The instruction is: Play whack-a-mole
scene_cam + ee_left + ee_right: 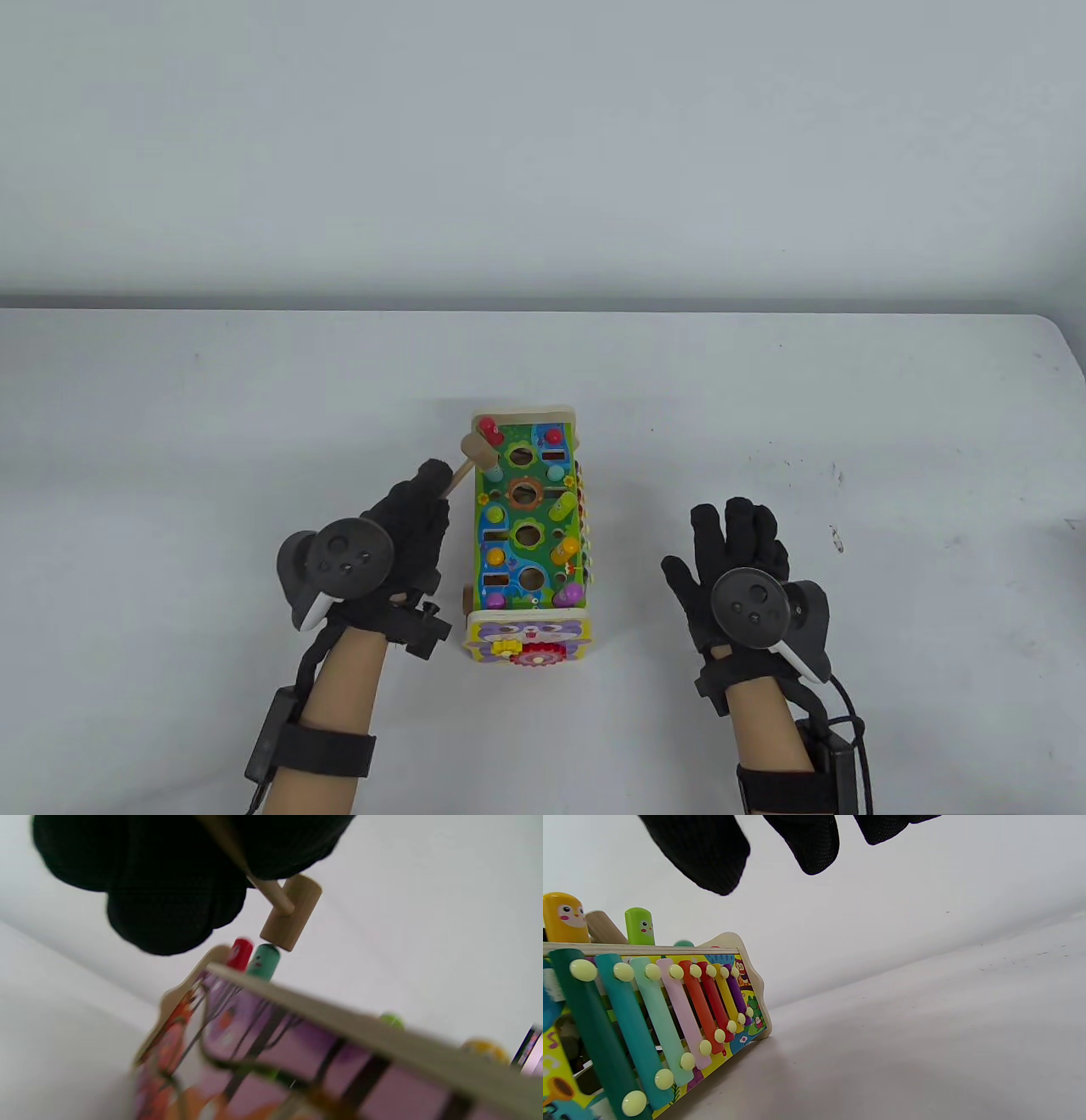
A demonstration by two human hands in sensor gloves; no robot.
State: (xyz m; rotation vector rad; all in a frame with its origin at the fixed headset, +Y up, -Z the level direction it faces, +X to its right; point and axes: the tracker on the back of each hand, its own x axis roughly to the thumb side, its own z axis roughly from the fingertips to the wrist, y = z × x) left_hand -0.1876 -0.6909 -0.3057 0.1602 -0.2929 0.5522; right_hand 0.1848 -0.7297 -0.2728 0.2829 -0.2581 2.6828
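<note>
The toy (528, 535) stands on the table (254, 407) between the two hands, its long axis running from 6 to 12 o'clock in the table view. The left hand (405, 531) sits just at its 9 o'clock side, fingers curled round the handle of a wooden mallet (478, 452); the mallet head lies over the toy's far left corner, toward 11 o'clock. The right hand (736, 556) lies well apart at 3 o'clock, fingers spread, holding nothing, palm down close to the table.

The table view alone shows the top board: green, with round holes down the middle and coloured pegs along both edges, a red peg (487, 425) at the far left corner, and a purple end panel with gears facing 6 o'clock.

The left wrist view shows what the top view hides: the mallet (291, 912) head is in the air, just above a teal peg (264, 962) with the red peg (240, 953) beside it, both standing up from the board; the left hand (169, 870) closes on the handle.

The right wrist view gives the toy's (746, 955) other long side: a xylophone (670, 1018) of coloured bars slanting down it, with a yellow peg (564, 918) and a green peg (639, 927) raised above the rim, and the right hand's fingertips (814, 849) hanging free of everything.
</note>
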